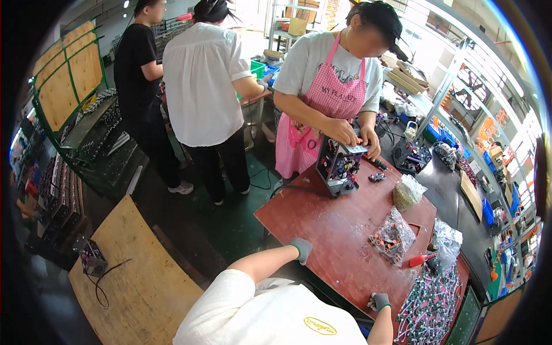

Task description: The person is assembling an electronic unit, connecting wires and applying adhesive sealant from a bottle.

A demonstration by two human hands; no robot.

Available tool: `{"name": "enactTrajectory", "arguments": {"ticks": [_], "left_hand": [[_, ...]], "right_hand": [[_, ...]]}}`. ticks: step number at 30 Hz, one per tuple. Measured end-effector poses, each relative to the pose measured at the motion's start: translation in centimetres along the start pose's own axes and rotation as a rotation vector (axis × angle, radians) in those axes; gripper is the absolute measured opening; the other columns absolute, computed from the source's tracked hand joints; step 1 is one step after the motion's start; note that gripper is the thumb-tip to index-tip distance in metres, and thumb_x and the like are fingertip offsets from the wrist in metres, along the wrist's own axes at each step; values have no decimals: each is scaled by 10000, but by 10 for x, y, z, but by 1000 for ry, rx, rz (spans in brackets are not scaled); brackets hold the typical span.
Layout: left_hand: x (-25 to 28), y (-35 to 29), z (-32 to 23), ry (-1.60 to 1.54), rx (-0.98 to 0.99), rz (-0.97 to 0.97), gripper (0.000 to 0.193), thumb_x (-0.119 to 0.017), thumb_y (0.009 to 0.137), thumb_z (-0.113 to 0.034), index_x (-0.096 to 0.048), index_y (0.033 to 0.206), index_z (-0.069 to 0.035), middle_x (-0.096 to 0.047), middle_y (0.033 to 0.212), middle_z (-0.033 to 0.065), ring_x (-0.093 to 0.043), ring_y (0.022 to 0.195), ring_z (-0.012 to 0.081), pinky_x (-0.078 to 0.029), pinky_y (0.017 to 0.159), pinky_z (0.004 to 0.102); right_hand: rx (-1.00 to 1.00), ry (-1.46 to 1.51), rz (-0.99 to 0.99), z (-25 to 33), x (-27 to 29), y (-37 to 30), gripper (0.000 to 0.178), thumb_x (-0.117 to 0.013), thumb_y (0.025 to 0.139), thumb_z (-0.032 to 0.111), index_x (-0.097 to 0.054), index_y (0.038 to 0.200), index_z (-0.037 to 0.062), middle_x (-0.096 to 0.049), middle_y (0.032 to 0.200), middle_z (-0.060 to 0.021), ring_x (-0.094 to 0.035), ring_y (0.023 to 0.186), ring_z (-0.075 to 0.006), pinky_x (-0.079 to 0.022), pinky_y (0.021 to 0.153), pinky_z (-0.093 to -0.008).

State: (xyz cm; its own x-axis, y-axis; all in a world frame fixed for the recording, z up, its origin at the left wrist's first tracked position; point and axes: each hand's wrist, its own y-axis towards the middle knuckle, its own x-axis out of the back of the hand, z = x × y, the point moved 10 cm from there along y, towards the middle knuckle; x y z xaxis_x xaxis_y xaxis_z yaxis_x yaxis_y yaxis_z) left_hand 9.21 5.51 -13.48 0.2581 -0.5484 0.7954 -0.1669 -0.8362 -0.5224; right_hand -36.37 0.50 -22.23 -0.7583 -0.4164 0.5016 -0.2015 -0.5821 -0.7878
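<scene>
My left hand (302,248), in a grey glove, rests curled on the near edge of the red-brown table (333,230) and holds nothing that I can see. My right hand (379,301), also gloved, lies closed at the table's edge beside a pile of small wired parts (430,303). Whether it grips anything is hidden. A clear bag of red and black parts (393,236) lies between my hands and the far side. Across the table a person in a pink apron has both hands on an open electronic unit (339,167).
A red-handled screwdriver (420,260) lies by a crumpled clear bag (446,241), and another bag of pale parts (408,192) sits further back. Two people (201,86) stand at the left rear. A plywood board (138,270) with a small unit (89,256) lies lower left.
</scene>
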Motion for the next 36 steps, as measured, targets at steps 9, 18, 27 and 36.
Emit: {"name": "enactTrajectory", "arguments": {"ticks": [9, 18, 27, 36], "left_hand": [[1, -1, 1, -8, 73, 12, 436, -806, 609, -245, -705, 985, -50, -690, 1012, 145, -668, 948, 300, -531, 775, 433], [-8, 2, -2, -3, 36, 1, 412, -785, 603, -212, -706, 975, -53, -694, 980, 135, -674, 919, 289, -533, 735, 427], [-2, 3, 4, 54, 17, 17, 427, -769, 656, -329, -709, 989, -68, -683, 1041, 150, -669, 943, 298, -528, 775, 444], [-9, 9, 1, 60, 30, 76, 427, -763, 684, -384, -713, 1010, -112, -683, 1055, 112, -656, 976, 290, -519, 813, 423]], "right_hand": [[-8, -12, 36, -3, 0, 5, 298, -525, 909, 248, -568, 670, 75, -633, 567, -152, -509, 370, -217, -375, 361, -349], [-49, 79, 83, -12, -1, 10, 289, -543, 894, 237, -565, 647, 89, -615, 553, -138, -502, 370, -218, -354, 358, -356], [-19, 116, 65, 6, -5, -4, 246, -587, 875, 212, -591, 675, 69, -620, 563, -126, -513, 390, -178, -379, 373, -322], [-12, 127, -16, -4, 1, -11, 228, -583, 881, 210, -613, 720, 53, -656, 616, -144, -518, 399, -181, -389, 386, -320]]}}
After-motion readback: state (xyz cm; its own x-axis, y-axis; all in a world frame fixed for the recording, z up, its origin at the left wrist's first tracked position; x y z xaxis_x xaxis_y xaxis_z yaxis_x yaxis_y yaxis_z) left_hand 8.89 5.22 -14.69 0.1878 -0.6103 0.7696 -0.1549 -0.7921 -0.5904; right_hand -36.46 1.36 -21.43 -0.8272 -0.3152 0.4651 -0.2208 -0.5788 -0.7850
